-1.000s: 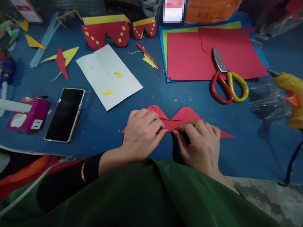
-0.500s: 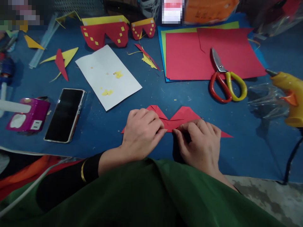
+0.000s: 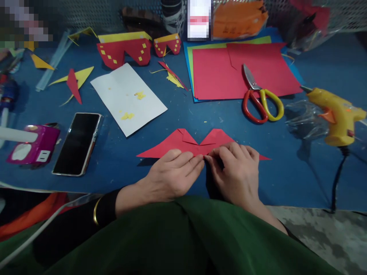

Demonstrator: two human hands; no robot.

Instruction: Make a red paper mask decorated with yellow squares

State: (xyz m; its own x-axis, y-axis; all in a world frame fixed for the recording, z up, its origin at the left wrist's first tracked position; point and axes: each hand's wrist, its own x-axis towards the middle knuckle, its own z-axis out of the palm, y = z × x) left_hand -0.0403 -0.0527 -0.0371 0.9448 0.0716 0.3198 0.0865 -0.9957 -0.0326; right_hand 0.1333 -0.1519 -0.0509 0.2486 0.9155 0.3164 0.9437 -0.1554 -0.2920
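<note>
Green cloth [image 3: 160, 236] nearest, spread over the table's near edge, and straight past it, two hands over one folded piece of red paper [image 3: 160, 147], flat on the blue tabletop [image 3: 114, 185], right in front of the body. Left hand [image 3: 172, 172] low along the near edge, fingers straight and together, tips by the paper's middle, presumably to steady it; whether clamped from beneath by the thumb, impossible to tell. Right hand [image 3: 236, 168] curled, thumb and forefinger pinched on that same edge, almost meeting the left fingertips, likely for fine control over one short stretch. Notch facing away, pointed ends out at both sides!

Off to the left, phone [image 3: 78, 144] face up, well clear of the working spot. Over right, yellow glue gun [image 3: 334, 114], clear plastic [image 3: 305, 118] just beside it, perhaps to catch drips.

Further out, scissors [image 3: 250, 78], blades across the red sheets [image 3: 212, 74], handles towards the body, handy for a grab. White card [image 3: 129, 101] under yellow scraps [image 3: 127, 115], seemingly a tray. Furthest, two mask-shaped pieces [image 3: 113, 53] standing side by side, probably parked there to stay uncrushed
</note>
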